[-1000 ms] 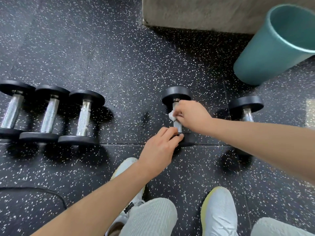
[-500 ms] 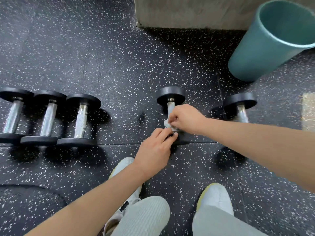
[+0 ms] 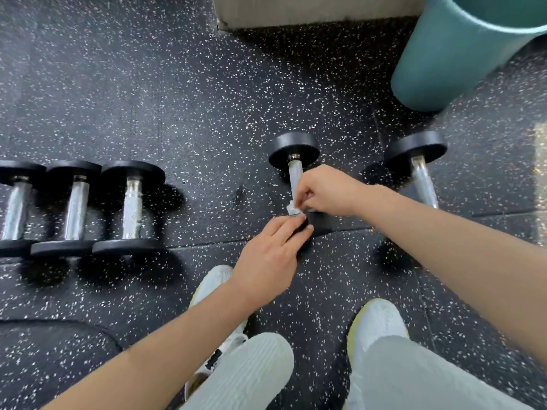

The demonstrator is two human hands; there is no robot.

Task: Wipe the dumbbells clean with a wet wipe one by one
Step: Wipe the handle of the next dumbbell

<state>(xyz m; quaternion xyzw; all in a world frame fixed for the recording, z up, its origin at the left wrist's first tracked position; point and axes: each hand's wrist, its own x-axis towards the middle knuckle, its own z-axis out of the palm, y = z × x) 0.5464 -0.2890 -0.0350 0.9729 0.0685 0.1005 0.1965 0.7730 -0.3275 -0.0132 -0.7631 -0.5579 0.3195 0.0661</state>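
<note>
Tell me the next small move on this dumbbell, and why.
Probably slide the wet wipe up the chrome handle toward the far plate. The right hand pinches the wipe at the handle's near end, the handle's far stretch lies bare, and the left hand rests on the near plate, steadying the dumbbell.

A teal bin (image 3: pixel 444 54) stands upper right; a grey block (image 3: pixel 310 10) left of it; speckled floor (image 3: pixel 148 84) underneath.

I'm in a gym: black speckled rubber flooring (image 3: pixel 192 99) lies under my shoes, and chrome-handled dumbbells (image 3: pixel 131 208) are lined up on the left.
</note>
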